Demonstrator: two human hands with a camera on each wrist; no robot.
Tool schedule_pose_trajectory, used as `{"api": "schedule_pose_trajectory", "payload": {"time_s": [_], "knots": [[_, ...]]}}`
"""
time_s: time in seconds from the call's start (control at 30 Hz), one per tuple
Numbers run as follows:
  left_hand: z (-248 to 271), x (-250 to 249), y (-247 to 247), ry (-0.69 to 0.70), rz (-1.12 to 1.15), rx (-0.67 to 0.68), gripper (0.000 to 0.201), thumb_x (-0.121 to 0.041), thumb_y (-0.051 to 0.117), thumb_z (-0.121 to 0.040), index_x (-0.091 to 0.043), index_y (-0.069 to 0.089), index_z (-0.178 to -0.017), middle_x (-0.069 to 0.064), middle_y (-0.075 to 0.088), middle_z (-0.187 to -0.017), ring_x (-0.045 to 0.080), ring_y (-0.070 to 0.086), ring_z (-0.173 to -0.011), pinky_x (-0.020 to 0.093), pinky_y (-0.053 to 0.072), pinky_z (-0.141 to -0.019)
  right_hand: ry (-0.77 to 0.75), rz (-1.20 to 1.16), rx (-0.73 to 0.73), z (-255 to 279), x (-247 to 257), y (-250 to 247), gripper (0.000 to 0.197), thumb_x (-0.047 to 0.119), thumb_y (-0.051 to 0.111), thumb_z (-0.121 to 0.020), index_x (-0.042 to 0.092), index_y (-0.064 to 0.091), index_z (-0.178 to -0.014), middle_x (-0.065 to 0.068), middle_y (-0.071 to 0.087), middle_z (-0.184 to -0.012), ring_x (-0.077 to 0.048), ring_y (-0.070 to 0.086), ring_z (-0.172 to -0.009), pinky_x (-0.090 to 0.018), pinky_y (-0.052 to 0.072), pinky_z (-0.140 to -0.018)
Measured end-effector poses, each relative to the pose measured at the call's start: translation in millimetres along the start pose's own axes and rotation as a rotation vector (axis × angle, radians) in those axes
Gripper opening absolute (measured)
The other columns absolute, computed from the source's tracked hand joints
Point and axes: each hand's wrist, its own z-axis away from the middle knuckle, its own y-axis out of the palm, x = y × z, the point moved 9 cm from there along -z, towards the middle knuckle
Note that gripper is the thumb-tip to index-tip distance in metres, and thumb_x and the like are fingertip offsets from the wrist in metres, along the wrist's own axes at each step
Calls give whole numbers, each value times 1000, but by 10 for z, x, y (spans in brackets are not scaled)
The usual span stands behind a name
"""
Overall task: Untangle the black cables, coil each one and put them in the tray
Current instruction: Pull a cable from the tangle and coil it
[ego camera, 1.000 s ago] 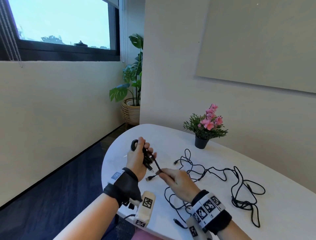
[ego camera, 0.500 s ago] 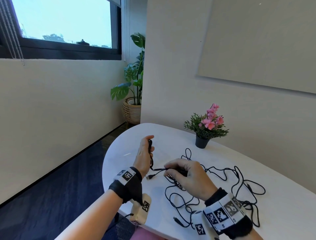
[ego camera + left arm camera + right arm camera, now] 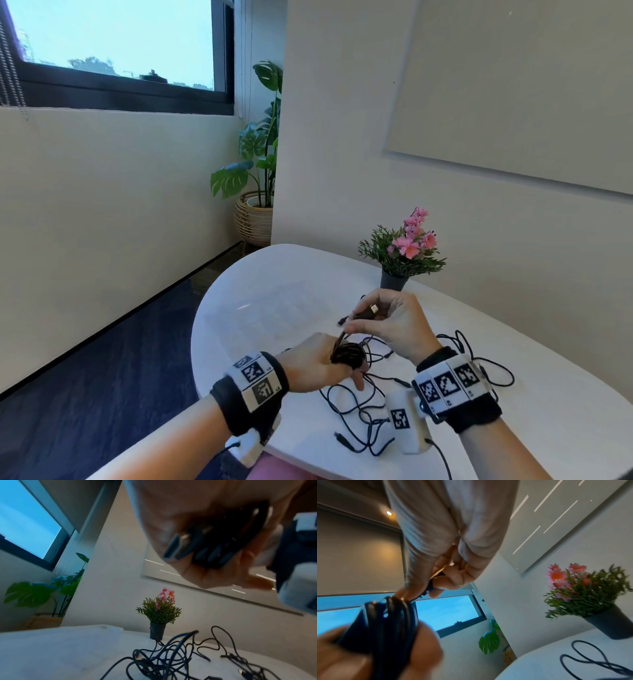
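1. Left hand [image 3: 317,363] grips a wound coil [image 3: 347,354] of black cable, its fingers curled round the bundle; in the left wrist view the strands and plug ends lie pressed against the palm.
2. Right hand [image 3: 394,323] pinches the free end of the same cable [image 3: 340,339], thumb and fingers closed on it just behind the plug [image 3: 371,310], whose metal tip points up and to the right.
3. A short run of cable stretches taut from the right hand down to the coil in the left hand.
4. Both hands are held above the near part of the white table [image 3: 274,301], the right hand higher than the left and farther from the person.
5. Remaining black cables [image 3: 356,411] lie loose and tangled on the table below and right of the hands, with several loops crossing one another and a loose plug end [image 3: 340,438] near the front edge.
6. Another stretch of the tangle [image 3: 493,373] extends past the right wrist.
7. No tray can be made out in any view.
8. A small black pot of pink flowers [image 3: 404,253] stands upright on the table beyond the hands, apart from the cables.
9. A large leafy plant [image 3: 255,164] in a woven basket stands on the floor in the corner, below the window [image 3: 113,44].
10. Each wrist carries a black band with printed marker squares.
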Motion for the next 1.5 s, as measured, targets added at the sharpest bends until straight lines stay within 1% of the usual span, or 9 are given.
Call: {"api": "schedule_pose_trajectory", "payload": {"time_s": [0.13, 0.3, 0.4, 0.57, 0.67, 0.8, 1.03, 1.2, 1.5], "knots": [[-26, -55, -34, -11, 194, -2, 24, -5, 45, -97, -6, 43, -121, 12, 70, -110, 11, 65, -69, 18, 47, -55, -58, 96, -32, 101, -113, -56, 21, 26, 82, -63, 13, 77, -78, -6, 69, -84, -24, 68, -81, -47, 56, -78], [-13, -91, -116, -55, 317, -59, 13, -7, 41, -100, -14, 35, -109, 12, 71, -96, 17, 69, -70, 25, 54, -61, -51, 275, 57, 247, -127, -22, 18, 24, 60, -89, 28, 75, -97, 4, 64, -90, -11, 62, -87, -29, 50, -76], [-54, -19, -187, -110, 212, -113, 21, -10, 45, -98, -11, 29, -112, 10, 71, -94, 23, 70, -73, 30, 56, -65, 25, 241, 144, 295, -142, 78, 16, 37, 58, -89, 39, 73, -94, 4, 58, -87, -4, 58, -82, -17, 43, -73], [-122, 26, -177, -170, 49, -140, 34, -16, 53, -95, -12, 31, -120, 11, 70, -97, 23, 71, -82, 27, 55, -65, -20, 393, 141, 256, -155, 94, 17, 19, 66, -87, 27, 74, -99, 5, 64, -86, -5, 60, -81, -12, 41, -70], [-130, -84, -418, -122, -358, -330, 40, -37, 65, -86, -19, 49, -118, -1, 67, -89, 7, 60, -70, 9, 40, -55, -54, 375, 69, 234, -111, -7, 18, 15, 66, -86, 25, 74, -99, 5, 67, -86, -6, 62, -82, -15, 44, -72], [-121, -177, -429, -67, -564, -402, 30, -42, 57, -90, -12, 58, -95, 7, 64, -81, 17, 53, -64, 23, 39, -56, -47, 339, 18, 242, -114, -72, 19, 11, 65, -86, 24, 75, -97, 5, 70, -86, -6, 63, -83, -19, 48, -76], [-22, -327, -341, 127, -573, -363, 24, -23, 47, -98, -3, 52, -110, 1, 46, -104, 13, 43, -82, 13, 33, -74, 11, 139, -41, 294, -153, -87, 31, 3, 60, -88, 30, 72, -94, 3, 74, -94, -9, 68, -90, -26, 53, -84], [-36, -350, -400, 80, -562, -493, 25, -21, 40, -100, -9, 47, -121, 9, 59, -106, 21, 53, -85, 33, 46, -78, 93, -67, -97, 274, -158, -49, 39, -3, 56, -88, 29, 76, -80, 2, 75, -86, -11, 68, -83, -28, 57, -79], [-162, -218, -348, 106, -393, -581, 17, -11, 43, -98, -2, 50, -111, 8, 62, -90, 25, 57, -78, 33, 47, -70, 328, -484, -268, 264, -535, -105, 24, -9, 55, -85, -5, 63, -108, -18, 67, -90, -19, 63, -69, -27, 55, -70]]}}
